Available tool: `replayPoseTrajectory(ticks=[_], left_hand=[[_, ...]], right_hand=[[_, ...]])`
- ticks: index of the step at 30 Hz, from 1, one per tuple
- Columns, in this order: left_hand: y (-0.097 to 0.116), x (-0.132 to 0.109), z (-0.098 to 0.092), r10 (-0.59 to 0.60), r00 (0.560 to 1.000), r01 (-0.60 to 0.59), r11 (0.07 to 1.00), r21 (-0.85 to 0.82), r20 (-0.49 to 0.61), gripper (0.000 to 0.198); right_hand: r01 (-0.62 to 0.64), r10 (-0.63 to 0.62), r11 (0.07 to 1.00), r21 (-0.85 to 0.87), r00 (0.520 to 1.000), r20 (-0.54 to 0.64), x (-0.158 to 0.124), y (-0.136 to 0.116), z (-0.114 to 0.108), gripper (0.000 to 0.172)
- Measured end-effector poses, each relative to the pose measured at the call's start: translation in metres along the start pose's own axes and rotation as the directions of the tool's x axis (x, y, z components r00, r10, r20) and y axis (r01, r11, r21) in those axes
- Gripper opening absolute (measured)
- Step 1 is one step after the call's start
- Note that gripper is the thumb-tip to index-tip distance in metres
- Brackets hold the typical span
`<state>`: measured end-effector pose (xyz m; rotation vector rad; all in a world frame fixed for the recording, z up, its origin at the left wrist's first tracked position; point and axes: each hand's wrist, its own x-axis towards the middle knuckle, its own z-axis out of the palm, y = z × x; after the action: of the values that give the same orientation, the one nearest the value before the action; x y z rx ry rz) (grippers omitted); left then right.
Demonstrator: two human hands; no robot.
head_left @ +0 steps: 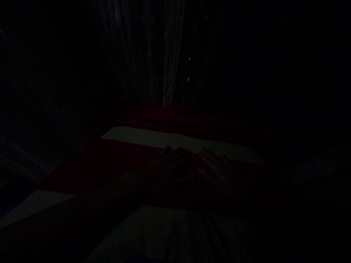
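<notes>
Very little light falls on the scene. A cloth-like sheet (104, 160) with wide red and pale bands spreads out below my hands, with a thin blue edge along its left side. My left hand (167, 170) lies palm down on the red band, fingers stretched forward to the far pale stripe. Close by on the right, my right hand (219, 173) rests palm down too, its fingers apart and pointing forward and left. Neither hand shows anything held. Shadow hides the right forearm and the sheet's right end.
Beyond the far pale stripe, dark red material (164, 114) runs across. Vertical, ribbed strands like a hanging curtain (171, 54) rise behind it, with small glints at their right. The far right is too dark to make out.
</notes>
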<state>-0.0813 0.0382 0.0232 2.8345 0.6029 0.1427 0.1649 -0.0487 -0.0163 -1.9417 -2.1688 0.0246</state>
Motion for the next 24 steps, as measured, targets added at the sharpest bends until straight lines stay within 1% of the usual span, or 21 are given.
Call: replayPoseTrajectory(ticks=[3,6,10,13,15,18,21,24], left_hand=[[0.001,0.0,0.0,0.008,1.0,-0.008,1.0,-0.001,-0.009,0.08],[0.0,0.001,0.001,0.006,1.0,-0.006,1.0,-0.009,0.001,0.081],[0.002,0.001,-0.001,-0.001,1.0,0.001,1.0,-0.007,-0.003,0.079],[0.003,0.001,-0.003,-0.017,1.0,0.016,0.999,-0.035,-0.021,0.08],[0.003,0.0,-0.003,-0.025,1.0,0.024,0.999,-0.047,-0.016,0.08],[0.001,0.001,-0.002,-0.018,1.0,0.018,0.999,-0.041,0.009,0.081],[-0.001,0.002,0.0,-0.021,1.0,0.021,0.999,-0.025,0.015,0.081],[-0.001,0.003,0.002,-0.027,0.999,0.027,1.0,-0.004,0.017,0.081]], right_hand=[[0.033,-0.034,0.999,0.031,0.998,0.044,0.001,-0.01,-0.002,0.083],[0.022,-0.025,0.999,0.033,0.995,0.101,0.0,-0.007,-0.001,0.087],[-0.025,0.024,0.999,0.021,0.998,0.056,0.0,0.002,0.002,0.088],[0.019,-0.019,0.999,0.039,1.0,-0.001,0.0,-0.003,0.001,0.082],[0.05,-0.051,0.997,0.053,0.999,0.011,0.001,-0.008,0.0,0.079],[0.039,-0.042,0.998,0.051,0.998,0.052,0.0,-0.008,0.001,0.08],[0.006,-0.007,0.999,0.032,1.0,0.021,-0.001,-0.003,0.002,0.085],[0.011,-0.011,1.0,0.024,1.0,-0.006,-0.001,-0.003,0.001,0.081]])
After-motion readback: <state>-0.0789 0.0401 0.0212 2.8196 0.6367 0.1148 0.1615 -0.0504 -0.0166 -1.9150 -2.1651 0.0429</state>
